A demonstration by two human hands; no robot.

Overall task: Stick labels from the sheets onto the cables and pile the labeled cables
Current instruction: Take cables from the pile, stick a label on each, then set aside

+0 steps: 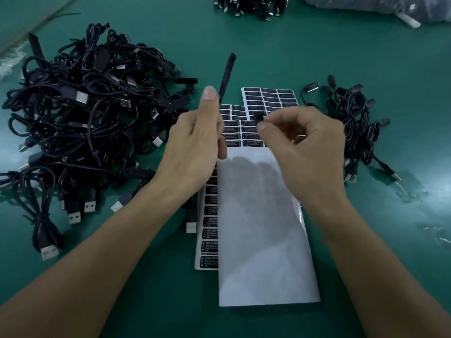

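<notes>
While most of the front sheet (263, 228) is bare white backing, a few rows of black labels are left at its far end, so a good share of this sheet looks used up. The right hand (302, 147) pinches one label (258, 117) between thumb and forefinger, just above those rows. The left hand (192, 145) holds a cable (227, 74) by its flat black part, fingers curled round it and thumb straight up beside it. That part stands nearly upright, just left of the label and apart from it. I judge that the label is peeled and not yet stuck on this cable.

More sheets wait. A lower sheet (208, 228) lies under the front one, with a column of labels showing along its left edge. A far sheet (271, 98) lies beyond, full as far as I can see.

On the green table (170, 32) a big pile (85, 118) of cables lies to the left, a small pile (353, 128) to the right, and a far pile (251, 6) at the top edge. Which pile is labelled and which is waiting I cannot tell, since no label shows plainly on any lying cable. Judging by the sheets, the job is well begun but far from finished.
</notes>
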